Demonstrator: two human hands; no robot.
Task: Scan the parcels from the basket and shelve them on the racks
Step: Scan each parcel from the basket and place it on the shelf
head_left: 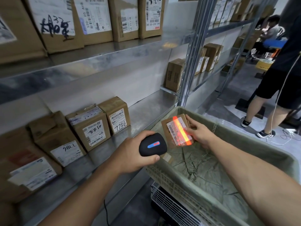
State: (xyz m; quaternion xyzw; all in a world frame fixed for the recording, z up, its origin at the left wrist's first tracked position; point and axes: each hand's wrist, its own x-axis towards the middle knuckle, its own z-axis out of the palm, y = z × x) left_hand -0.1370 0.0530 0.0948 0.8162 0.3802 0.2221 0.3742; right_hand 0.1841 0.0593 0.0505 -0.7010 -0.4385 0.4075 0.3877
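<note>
My left hand (130, 155) grips a black handheld scanner (152, 146) with a blue and red light on top. The scanner points at a small brown parcel (169, 128), and a bright red beam falls across the parcel's white label. My right hand (199, 132) holds that parcel by its right edge, tilted up over the far left corner of the basket (244, 207). The basket is a large grey-green plastic crate with a latticed wall; inside I see only bits of straw and a small piece of cardboard (167, 158). The metal rack (141, 110) stands to the left.
Several labelled cardboard boxes (91, 129) stand in a row on the middle shelf, and more boxes (96, 18) fill the shelf above. A person in black shorts (276, 88) stands in the aisle at the right. A white wire frame (172, 206) sits beneath the basket.
</note>
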